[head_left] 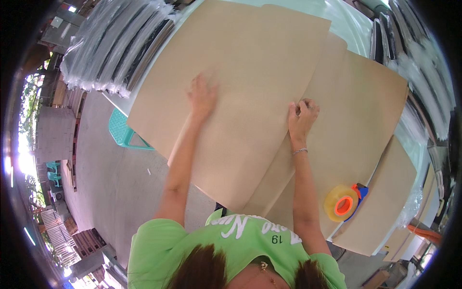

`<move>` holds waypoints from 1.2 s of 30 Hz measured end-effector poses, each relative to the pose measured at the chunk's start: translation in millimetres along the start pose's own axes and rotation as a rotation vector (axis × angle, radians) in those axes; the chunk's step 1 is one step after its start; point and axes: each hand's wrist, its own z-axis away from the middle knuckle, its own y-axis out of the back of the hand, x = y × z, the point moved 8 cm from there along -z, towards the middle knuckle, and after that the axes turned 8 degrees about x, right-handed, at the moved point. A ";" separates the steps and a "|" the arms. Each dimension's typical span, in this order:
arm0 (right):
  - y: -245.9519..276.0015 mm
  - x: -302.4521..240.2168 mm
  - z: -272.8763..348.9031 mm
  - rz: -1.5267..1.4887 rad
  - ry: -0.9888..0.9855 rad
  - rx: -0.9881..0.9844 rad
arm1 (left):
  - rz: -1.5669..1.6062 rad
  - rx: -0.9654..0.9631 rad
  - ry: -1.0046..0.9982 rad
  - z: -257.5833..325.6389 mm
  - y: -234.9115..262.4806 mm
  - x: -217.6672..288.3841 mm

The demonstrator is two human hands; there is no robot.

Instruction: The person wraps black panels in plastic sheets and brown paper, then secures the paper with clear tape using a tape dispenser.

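A large brown cardboard sheet (240,62) lies in front of me, its right edge overlapping another cardboard panel (356,96). My left hand (202,96) is over the left half of the sheet, blurred by motion, with its fingers apart and nothing seen in them. At the sheet's right edge, my right hand (302,115) has its fingers curled together on the cardboard. Part of that grip is hidden. Right of my right forearm, a tape dispenser (344,206) with a yellowish roll, an orange core and a blue-and-red frame rests on the cardboard.
Plastic-wrapped stacks of flat panels stand at the far left (115,43) and far right (418,72) of the pale table (353,36). A green plastic stool (127,130) is on the floor to the left. Another cardboard piece (380,202) lies near the right edge.
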 end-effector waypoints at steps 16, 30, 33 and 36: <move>2.4 -9.1 -2.2 -0.044 -0.026 0.004 | 0.609 -0.584 -0.086 -26.2 -30.8 -13.8; -4.8 -18.4 -3.1 -0.066 -0.213 -0.021 | 0.562 -0.274 -0.361 -253.7 -159.9 129.7; -5.3 -18.2 -0.5 -0.030 -0.129 -0.004 | 0.610 -0.286 -0.388 -203.2 -149.7 96.9; -2.8 -7.1 3.7 -0.084 -0.155 0.030 | 0.662 -0.375 -0.363 -118.2 -115.9 49.2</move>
